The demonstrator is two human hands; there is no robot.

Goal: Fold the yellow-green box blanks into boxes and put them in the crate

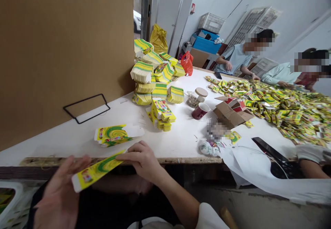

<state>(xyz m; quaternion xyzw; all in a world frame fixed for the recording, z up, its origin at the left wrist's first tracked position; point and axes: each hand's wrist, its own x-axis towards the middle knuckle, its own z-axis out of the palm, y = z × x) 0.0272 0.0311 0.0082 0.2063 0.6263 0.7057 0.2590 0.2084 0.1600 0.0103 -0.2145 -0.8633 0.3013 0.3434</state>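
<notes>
Right fingers (134,155) pinch flat carton (99,170) | left fingers (66,167) outstretched | mug (198,113) between carton stack (162,110) and cardboard box (229,116)

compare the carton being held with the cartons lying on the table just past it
Pose: the held carton slants in the right grip; the loose cartons lie on the table. Look: the held carton shows a narrow face; the loose cartons show a broader one. Both are yellow with green swirls.

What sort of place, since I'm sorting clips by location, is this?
Probably a packing workshop, going by stacks of yellow cartons, a heap of loose packets and people at one long table.
</notes>
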